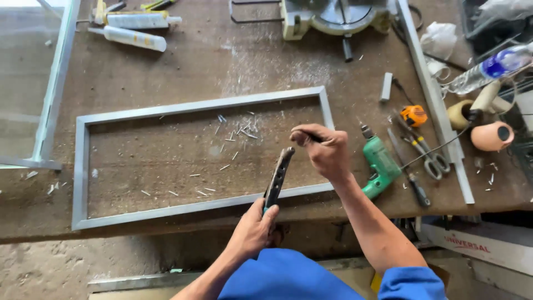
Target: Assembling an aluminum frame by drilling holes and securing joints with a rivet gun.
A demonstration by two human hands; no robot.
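Two white sealant cartridges are lying at eleven o'clock on the rough brown workbench, long tubes with tapered nozzles, one partly wrapped in a yellow label. At two o'clock a clear plastic bottle with a blue label is lying on its side, and at four o'clock, below the bench edge, a white carton with red lettering is sitting on the floor.

The left hand, at six o'clock, is wrapping tightly around the handle of a hand riveter, a dark, worn metal tool that is pointing up toward the centre of the view. The right hand, just right of centre, is pinching something thin and dark between thumb and curled fingers, right beside the riveter's tip; what it is I cannot tell.

Under both hands a rectangular frame of dull grey aluminium is lying flat, with small pale metal pins scattered inside it. At three o'clock a green drill is resting on the bench, with scissors and an orange tape measure just beyond. A mitre saw is standing at twelve o'clock above a dusting of silvery filings.
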